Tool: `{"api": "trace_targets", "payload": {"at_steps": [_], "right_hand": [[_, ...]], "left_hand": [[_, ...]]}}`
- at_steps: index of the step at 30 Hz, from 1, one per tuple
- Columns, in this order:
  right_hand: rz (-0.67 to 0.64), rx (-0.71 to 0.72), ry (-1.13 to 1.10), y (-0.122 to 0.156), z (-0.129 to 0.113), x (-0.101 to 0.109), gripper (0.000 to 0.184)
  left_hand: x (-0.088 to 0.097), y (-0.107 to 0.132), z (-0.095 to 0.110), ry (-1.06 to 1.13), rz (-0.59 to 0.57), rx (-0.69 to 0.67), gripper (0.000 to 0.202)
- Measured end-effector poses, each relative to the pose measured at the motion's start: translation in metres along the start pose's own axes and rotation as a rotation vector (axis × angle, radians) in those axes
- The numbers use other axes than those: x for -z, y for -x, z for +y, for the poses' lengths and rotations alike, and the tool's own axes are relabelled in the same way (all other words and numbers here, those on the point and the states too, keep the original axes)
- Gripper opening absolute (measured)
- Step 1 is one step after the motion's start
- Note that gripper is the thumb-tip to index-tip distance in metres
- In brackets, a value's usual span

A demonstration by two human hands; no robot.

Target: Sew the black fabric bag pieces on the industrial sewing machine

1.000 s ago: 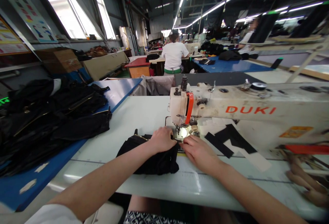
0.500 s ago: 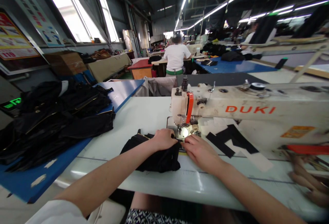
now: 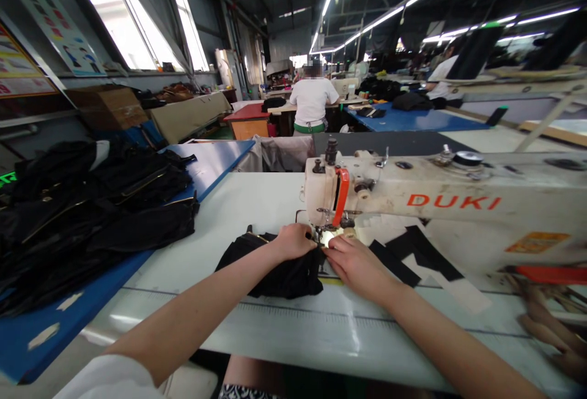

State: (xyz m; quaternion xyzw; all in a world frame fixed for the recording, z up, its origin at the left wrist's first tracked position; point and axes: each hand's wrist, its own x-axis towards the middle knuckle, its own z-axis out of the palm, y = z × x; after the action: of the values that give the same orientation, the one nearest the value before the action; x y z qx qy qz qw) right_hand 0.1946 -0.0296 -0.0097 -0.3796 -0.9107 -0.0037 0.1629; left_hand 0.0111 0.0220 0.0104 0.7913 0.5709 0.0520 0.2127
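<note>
A small black fabric piece (image 3: 270, 267) with a gold zipper edge lies on the white sewing table (image 3: 238, 209), right in front of the needle of a cream DUKI sewing machine (image 3: 440, 200). My left hand (image 3: 293, 241) rests on top of the fabric with fingers curled, pressing it down at the presser foot. My right hand (image 3: 355, 264) lies beside it, to the right of the needle, fingers together and pinching the fabric's edge. The needle area itself is mostly hidden behind my fingers.
A heap of black garments (image 3: 87, 209) covers the blue table (image 3: 202, 164) to my left. Black tape strips (image 3: 413, 252) mark the table under the machine arm. Wooden handles (image 3: 545, 319) lie at the right edge. A person in a white shirt (image 3: 312, 102) works with their back to me, further off.
Both hands have slid a little further in toward the needle with the black fabric. The view has shifted slightly.
</note>
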Motion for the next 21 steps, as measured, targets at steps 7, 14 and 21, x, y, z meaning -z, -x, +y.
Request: {"api": "trace_targets", "payload": {"at_steps": [7,14,21], "right_hand": [[0.013,-0.062,0.042,-0.007,0.003,-0.001,0.023],[0.007,-0.102,0.038,-0.009,0.004,-0.002,0.024],[-0.007,-0.107,0.052,-0.007,0.003,-0.004,0.023]], "left_hand": [[0.001,-0.013,-0.002,0.016,0.01,-0.019,0.03],[-0.001,-0.019,-0.003,0.044,0.032,-0.015,0.038],[-0.003,-0.018,-0.007,0.077,0.062,-0.044,0.037]]}}
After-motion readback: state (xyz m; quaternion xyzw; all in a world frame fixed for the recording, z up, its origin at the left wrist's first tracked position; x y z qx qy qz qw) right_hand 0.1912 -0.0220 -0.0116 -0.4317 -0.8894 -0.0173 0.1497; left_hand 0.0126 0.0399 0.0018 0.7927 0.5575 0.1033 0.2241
